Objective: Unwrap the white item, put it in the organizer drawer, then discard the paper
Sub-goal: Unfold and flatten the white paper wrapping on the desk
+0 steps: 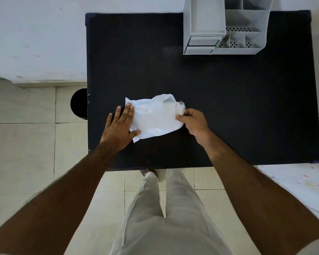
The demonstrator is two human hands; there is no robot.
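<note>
A black table (228,107) carries a grey organizer (226,24) at its far right corner. Near the front edge lies the crumpled white paper (155,118). The left hand (118,126) lies flat and open on the paper's left edge; the right hand (193,120) pinches its right edge.
</note>
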